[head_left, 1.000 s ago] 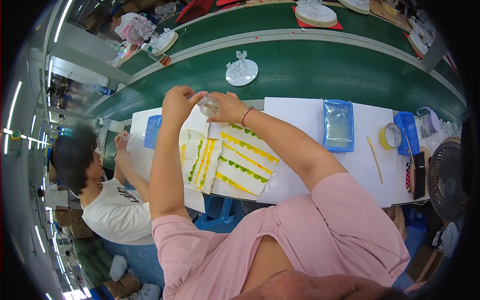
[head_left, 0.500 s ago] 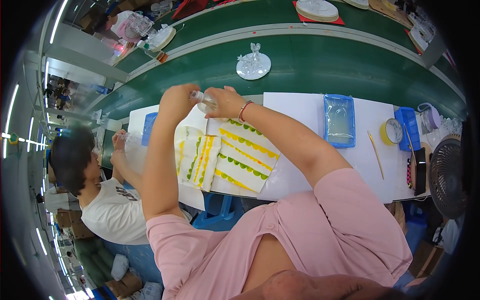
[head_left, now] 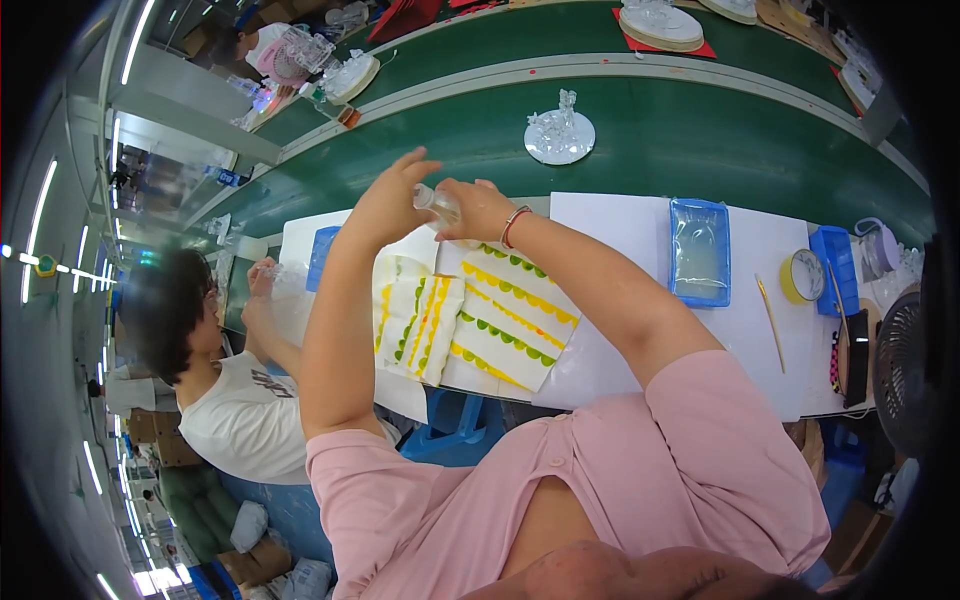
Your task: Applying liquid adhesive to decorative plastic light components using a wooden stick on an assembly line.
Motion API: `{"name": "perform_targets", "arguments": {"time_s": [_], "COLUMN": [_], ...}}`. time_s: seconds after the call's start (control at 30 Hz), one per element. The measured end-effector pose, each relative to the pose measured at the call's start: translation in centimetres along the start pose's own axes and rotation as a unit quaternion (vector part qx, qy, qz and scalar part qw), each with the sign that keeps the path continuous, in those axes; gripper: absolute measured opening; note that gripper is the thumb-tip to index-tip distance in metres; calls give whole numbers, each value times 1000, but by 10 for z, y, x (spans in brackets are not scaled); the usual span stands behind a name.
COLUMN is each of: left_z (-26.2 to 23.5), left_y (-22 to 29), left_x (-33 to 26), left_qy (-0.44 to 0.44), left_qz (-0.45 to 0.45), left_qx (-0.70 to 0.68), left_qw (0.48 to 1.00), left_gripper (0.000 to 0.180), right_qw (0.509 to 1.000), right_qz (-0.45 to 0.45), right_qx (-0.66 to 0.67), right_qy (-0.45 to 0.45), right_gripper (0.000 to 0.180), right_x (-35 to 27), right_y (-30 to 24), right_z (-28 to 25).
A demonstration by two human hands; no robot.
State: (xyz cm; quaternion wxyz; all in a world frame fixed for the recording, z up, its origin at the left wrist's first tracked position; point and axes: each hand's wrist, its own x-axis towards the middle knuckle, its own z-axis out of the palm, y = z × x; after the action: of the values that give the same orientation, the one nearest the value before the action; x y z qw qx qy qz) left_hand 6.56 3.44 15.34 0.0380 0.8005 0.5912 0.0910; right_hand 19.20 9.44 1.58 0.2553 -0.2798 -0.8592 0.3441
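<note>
My right hand (head_left: pixel 482 212) is closed around a small clear bottle (head_left: pixel 443 206), which lies tilted with its pale neck toward my left hand. Beside that neck is my left hand (head_left: pixel 388 203), its fingers apart and stretched past the bottle top; part of it faces away from me. Below both hands, cloths with yellow and green scalloped stripes (head_left: pixel 510 318) are spread on the white-covered table. One folded piece (head_left: pixel 432 325) rests at their left side.
A clear ornament on a round white base (head_left: pixel 560 137) stands on the green belt (head_left: pixel 680 135). To the right are a blue tray (head_left: pixel 700 252) with liquid, a brush (head_left: pixel 770 322), a tape roll (head_left: pixel 802 275) and a black fan (head_left: pixel 905 360). A co-worker (head_left: pixel 240 400) sits at left.
My left fingers have lifted and spread away from the bottle's neck, where they were closed before. The whole view has shifted, so the table appears farther right.
</note>
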Motion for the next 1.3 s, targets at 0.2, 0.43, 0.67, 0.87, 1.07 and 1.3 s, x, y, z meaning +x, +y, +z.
{"name": "perform_targets", "arguments": {"time_s": [0.2,0.43,0.67,0.87,1.07,1.3], "left_z": [-9,-21,-65,-87,-93,-86], "left_y": [24,67,167,202,185,173], "left_x": [21,-8,-115,-133,-117,-162], "left_qy": [-126,188,383,501,704,695], "left_qz": [-262,30,280,562,463,440], "left_qx": [77,32,-230,-263,96,86], "left_qw": [954,981,850,603,530,563], "left_gripper": [38,27,20,28,36,48], "right_qw": [999,998,1000,1000,995,948], "right_qz": [-10,-56,-17,-7,-35,-63], "right_qx": [2,1,9,7,-97,-301], "right_qy": [30,31,-4,2,6,82], "right_gripper": [71,77,76,82,85,46], "right_x": [-4,7,10,8,-19,-51], "right_y": [9,8,-7,0,6,30], "right_z": [-4,10,-7,0,-18,-136]}}
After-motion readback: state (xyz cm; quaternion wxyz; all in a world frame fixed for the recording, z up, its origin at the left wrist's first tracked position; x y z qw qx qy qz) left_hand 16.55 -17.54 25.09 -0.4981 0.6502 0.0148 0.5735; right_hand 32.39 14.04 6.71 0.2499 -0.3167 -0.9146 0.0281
